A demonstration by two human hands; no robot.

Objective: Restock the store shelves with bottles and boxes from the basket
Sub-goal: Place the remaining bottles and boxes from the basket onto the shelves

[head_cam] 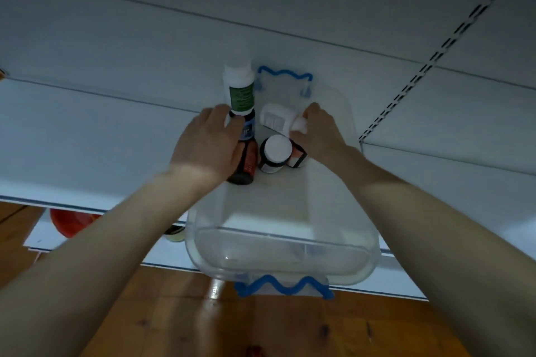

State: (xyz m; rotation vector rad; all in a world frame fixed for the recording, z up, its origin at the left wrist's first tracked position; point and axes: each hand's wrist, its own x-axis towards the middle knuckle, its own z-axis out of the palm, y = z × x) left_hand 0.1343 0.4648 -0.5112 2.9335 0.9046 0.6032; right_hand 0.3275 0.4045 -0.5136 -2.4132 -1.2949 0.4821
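1. on a white shelf point(116, 139), seen from above, sits a clear plastic basket point(368, 258). it has a wavy blue handle at the near end point(284, 288) and another at the far end point(285, 74). its near end juts out past the shelf edge.
2. two bare forearms reach into the far end of the basket.
3. the left grip point(207, 145) is clenched round a dark bottle point(246, 165) with a blue and orange label. the bottle lies along the basket's left wall.
4. the right grip point(319, 133) is grasping the cap end of a white bottle point(275, 119). this bottle is tilted, its base pointing left.
5. a taller white bottle with a green label point(239, 87) stands upright beyond the left grip, just beside the far handle. whether it is inside the basket or on the shelf cannot be told.
6. between the two grips a small jar with a white lid point(275, 151) stands upright in the basket, touching a small orange and black pack point(298, 158) on its right.
7. a slotted metal strip point(420, 72) runs up the white back panel on the right.
8. below the shelf lies a glossy wooden floor point(174, 313), and a red object point(69, 222) shows on a lower shelf at left.
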